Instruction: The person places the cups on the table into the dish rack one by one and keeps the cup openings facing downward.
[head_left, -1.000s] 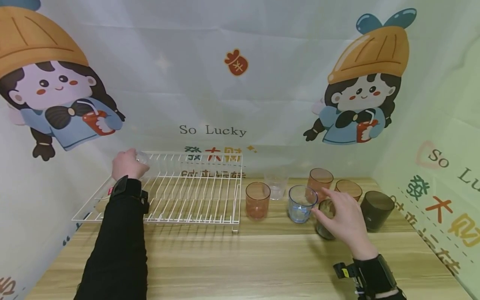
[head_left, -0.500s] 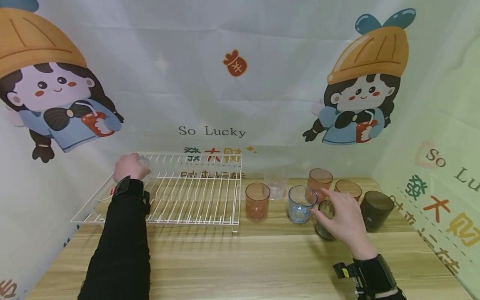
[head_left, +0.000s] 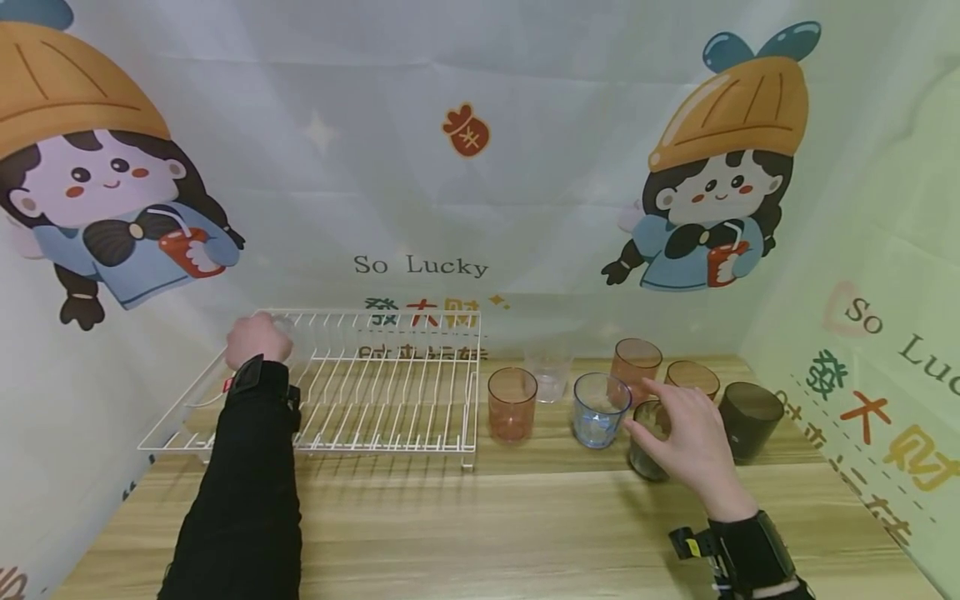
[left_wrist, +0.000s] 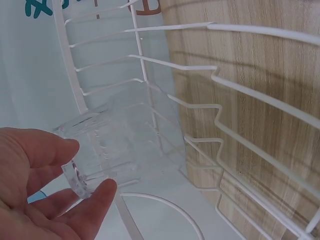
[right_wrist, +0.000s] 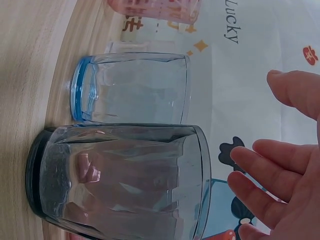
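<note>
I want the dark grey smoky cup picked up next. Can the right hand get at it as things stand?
Probably yes: the right hand hovers open just above the dark grey smoky cup, fingers apart from its rim. The blue-tinted glass stands close beside it, so finger room there looks tight.

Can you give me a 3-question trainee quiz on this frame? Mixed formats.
1. True or false: the left hand holds a clear cup at the white wire rack.
2. Which cup is the right hand over? A) blue cup B) dark grey cup C) orange cup
3. Fill in: the cups to the right of the rack stand on a ____ table.

Key: 1 true; 2 B; 3 wooden.
</note>
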